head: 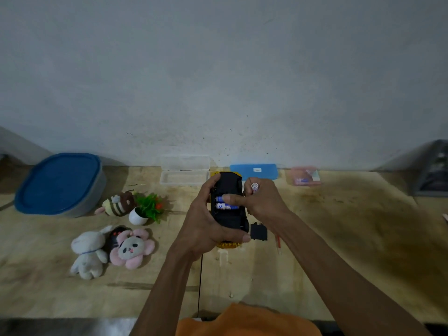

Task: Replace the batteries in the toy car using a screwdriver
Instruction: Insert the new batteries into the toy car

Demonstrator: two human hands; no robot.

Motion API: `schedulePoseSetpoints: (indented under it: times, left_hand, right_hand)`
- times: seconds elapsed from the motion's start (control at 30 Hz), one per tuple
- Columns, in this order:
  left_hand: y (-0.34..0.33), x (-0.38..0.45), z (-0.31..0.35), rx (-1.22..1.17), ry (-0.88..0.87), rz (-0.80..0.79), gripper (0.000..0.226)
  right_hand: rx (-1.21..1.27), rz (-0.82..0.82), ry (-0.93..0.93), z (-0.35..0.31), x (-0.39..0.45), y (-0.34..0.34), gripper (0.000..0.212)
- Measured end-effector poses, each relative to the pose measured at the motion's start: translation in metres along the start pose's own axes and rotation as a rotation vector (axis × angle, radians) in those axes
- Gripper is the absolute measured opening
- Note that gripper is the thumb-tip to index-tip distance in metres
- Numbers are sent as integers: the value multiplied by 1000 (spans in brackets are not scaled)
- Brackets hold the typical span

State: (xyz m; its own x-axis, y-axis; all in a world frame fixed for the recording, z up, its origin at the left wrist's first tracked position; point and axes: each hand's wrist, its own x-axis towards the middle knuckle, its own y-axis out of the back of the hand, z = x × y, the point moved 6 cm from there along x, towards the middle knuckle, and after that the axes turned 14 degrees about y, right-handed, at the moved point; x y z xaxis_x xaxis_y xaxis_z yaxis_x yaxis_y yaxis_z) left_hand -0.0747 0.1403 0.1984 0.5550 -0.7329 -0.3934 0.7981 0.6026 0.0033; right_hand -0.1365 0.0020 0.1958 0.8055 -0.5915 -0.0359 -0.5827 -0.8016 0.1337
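Left hand (pixel 206 224) grips the upturned toy car (pixel 229 209) by its sides — light, rigid plastic. Right hand (pixel 260 200) pinches a spare battery (pixel 254 186) — small, slippery — thumb pressing the seated ones.

A grey tub with a blue lid (pixel 59 183) sits far left on the worn wooden surface (pixel 339 238). Near it lie a striped bee plush (pixel 118 204), a small white-potted green plant (pixel 145 210), a white rabbit plush (pixel 88 252) and a pink flower-panda plush (pixel 132 248).

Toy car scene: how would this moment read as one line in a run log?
left hand: holds toy car upside down | right hand: holds spare battery, thumb on batteries in bay | cover: off, on table
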Motion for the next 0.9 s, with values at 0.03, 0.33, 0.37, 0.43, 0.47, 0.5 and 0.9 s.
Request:
schedulePoseSetpoints:
  times: [0.03,0.33,0.37,0.43,0.47,0.5,0.9]
  left_hand:
    - [0,1,0,-4,8,-3,124]
    - [19,3,0,24,11,53,126]
    - [19,3,-2,19,15,50,125]
    - [18,4,-4,17,29,42,127]
    - [18,5,-5,21,36,38,128]
    - [18,5,-6,27,38,39,129]
    - [23,5,-8,34,36,56,133]
  right_hand:
    - [-47,-18,10,-3,0,0,49]
    - [-185,-149,180,-49,-11,-2,19]
    - [-229,-168,209,-52,-12,-5,19]
    - [-323,-204,238,-52,-13,-10,21]
    - [-373,-235,246,-51,-14,-12,19]
    - [-407,-272,249,-50,-14,-14,17]
    - [-43,-160,102,-25,-20,-6,13]
